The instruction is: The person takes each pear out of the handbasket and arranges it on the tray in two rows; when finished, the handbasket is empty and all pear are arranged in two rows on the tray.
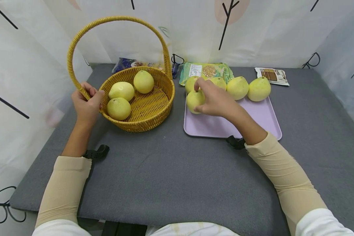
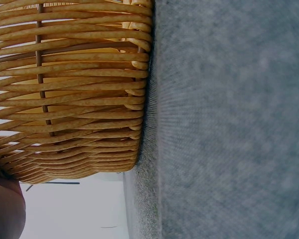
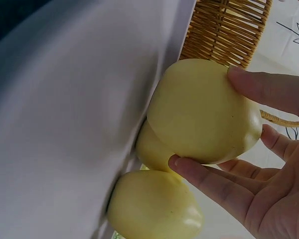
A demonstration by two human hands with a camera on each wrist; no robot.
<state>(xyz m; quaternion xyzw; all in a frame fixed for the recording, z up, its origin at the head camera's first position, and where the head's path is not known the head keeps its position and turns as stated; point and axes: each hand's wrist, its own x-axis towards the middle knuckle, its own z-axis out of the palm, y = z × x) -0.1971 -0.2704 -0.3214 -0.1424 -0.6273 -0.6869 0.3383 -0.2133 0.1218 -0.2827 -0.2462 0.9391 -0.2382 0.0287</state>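
Note:
My left hand (image 1: 87, 101) grips the base of the handle on a yellow woven basket (image 1: 147, 126). Three pale yellow, pomelo-like fruits (image 1: 119, 108) lie inside, toward the basket's left and back. In the left wrist view the basket's woven side (image 2: 74, 99) fills the upper left. My right hand (image 1: 215, 98) holds another pomelo-like fruit (image 3: 204, 112) over the left part of a lilac tray (image 1: 206, 129), thumb on one side and fingers on the other. Behind it, more of these fruits (image 1: 237, 88) stand in a row along the tray's back edge, partly hidden by the hand.
Behind the tray lies a green food packet (image 1: 206, 70); a dark blue packet (image 1: 124, 64) lies behind the basket. A brown and white packet (image 1: 272, 76) sits at the back right. Grey cloth covers the table (image 1: 165, 173), and a patterned white curtain (image 1: 194, 29) hangs behind.

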